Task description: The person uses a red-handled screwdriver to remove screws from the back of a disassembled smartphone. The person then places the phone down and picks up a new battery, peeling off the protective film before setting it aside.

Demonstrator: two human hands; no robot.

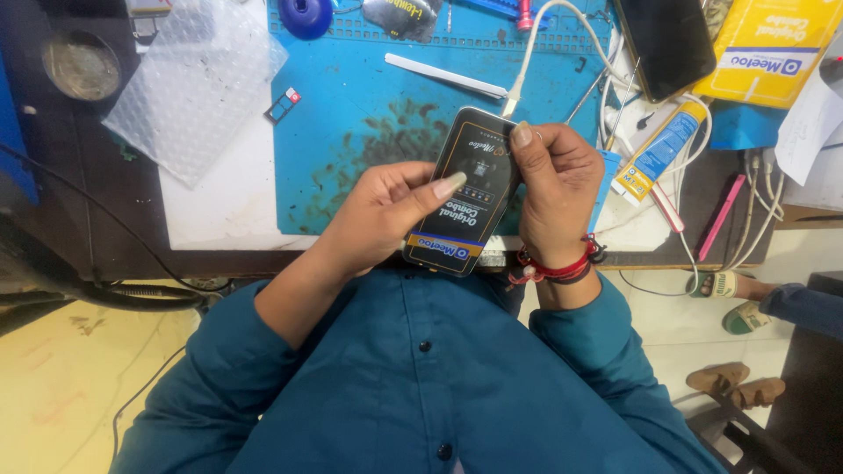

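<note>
While both grip the dark phone (blue-yellow label), left hand and right hand close around it.

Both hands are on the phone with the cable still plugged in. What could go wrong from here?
The white cable plugged into the black phone's top end could snag or strain the port as the left hand and right hand tilt it. Held off the blue work mat, near the table edge, it might drop.
</note>
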